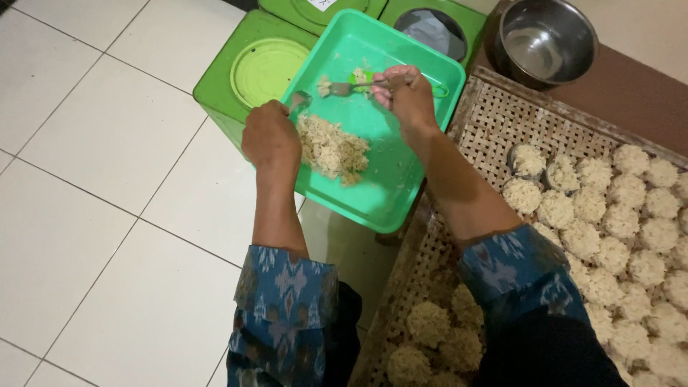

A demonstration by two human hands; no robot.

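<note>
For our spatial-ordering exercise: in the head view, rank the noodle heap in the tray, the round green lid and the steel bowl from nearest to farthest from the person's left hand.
From the left hand:
1. Noodle heap, just right of it in the tray.
2. Round green lid, above it on the green container.
3. Steel bowl, far off at upper right.

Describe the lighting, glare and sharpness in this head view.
Head view: soft, even indoor light, faint shadows; mild glare inside the steel bowl and on the white floor tiles; the hands' spoon over the green tray looks slightly blurred; the noodle clusters stay fairly sharp.
</note>
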